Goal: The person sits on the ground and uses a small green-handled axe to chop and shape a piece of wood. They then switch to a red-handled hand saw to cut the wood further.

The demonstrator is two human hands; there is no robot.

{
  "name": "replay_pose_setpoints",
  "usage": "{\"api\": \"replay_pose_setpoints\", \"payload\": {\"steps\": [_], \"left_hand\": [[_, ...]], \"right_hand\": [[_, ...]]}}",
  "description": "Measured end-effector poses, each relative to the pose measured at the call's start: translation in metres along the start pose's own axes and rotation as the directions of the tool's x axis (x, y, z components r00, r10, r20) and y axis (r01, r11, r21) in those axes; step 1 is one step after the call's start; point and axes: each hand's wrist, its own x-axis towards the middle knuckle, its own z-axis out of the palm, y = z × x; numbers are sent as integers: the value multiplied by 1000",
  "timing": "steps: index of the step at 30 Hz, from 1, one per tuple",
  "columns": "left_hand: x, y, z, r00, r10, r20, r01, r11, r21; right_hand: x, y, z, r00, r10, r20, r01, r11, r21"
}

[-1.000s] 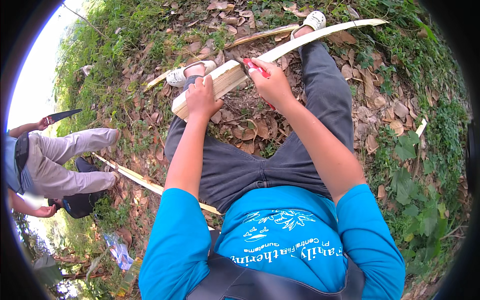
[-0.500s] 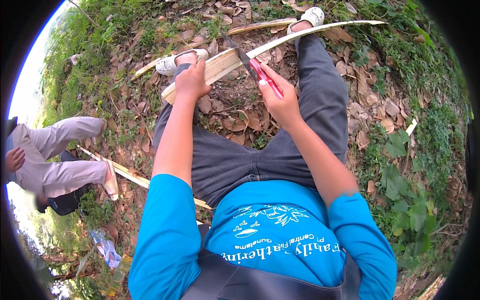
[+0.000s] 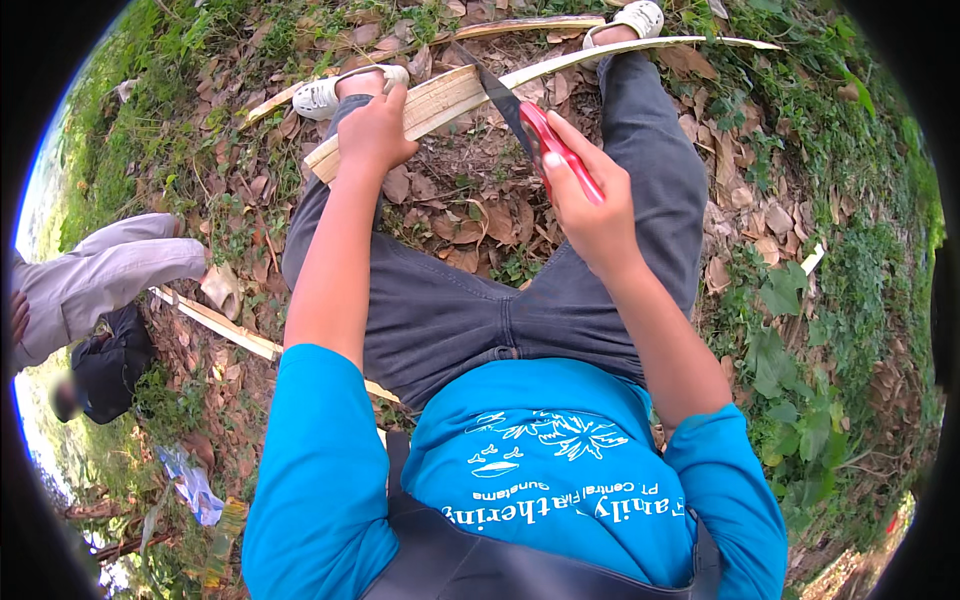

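My left hand [image 3: 375, 135] is closed around the near-left end of a long pale wooden slat [image 3: 440, 102], held over my left shin. Beyond my fist the slat runs up and right as a narrow, curved strip that passes by my right foot. My right hand [image 3: 592, 195] grips a knife by its red handle [image 3: 562, 150]. The knife's dark tapering blade [image 3: 502, 98] lies across the slat, to the right of my left fist, its point up and left. Whether the edge is biting into the wood cannot be made out.
Other split wood strips [image 3: 225, 325] lie on the leaf-covered ground [image 3: 470, 230], left of me and beyond my feet. Another person's legs [image 3: 110, 280] are at the left, beside a black bag [image 3: 112, 365]. Green plants [image 3: 790, 370] grow at the right.
My right hand has drawn the knife slightly right and back toward me. My left hand keeps its hold on the slat. The other person's legs have shifted, and the view has moved a little.
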Motion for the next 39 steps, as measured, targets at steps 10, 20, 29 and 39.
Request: {"api": "replay_pose_setpoints", "payload": {"steps": [10,20,29,39], "left_hand": [[2,4,-11,997,72,-9,-72,997,8],[11,-10,-10,997,37,63,-35,999,-36],[45,-37,-28,989,151,8,-151,988,-26],[89,-68,-38,935,134,328,-82,982,-169]], "right_hand": [[52,43,30,999,34,-14,-34,998,44],[-97,-70,-75,943,319,93,-329,934,136],[-67,-76,-53,954,269,133,-281,956,85],[-40,-71,-36,964,212,160,-232,965,121]]}}
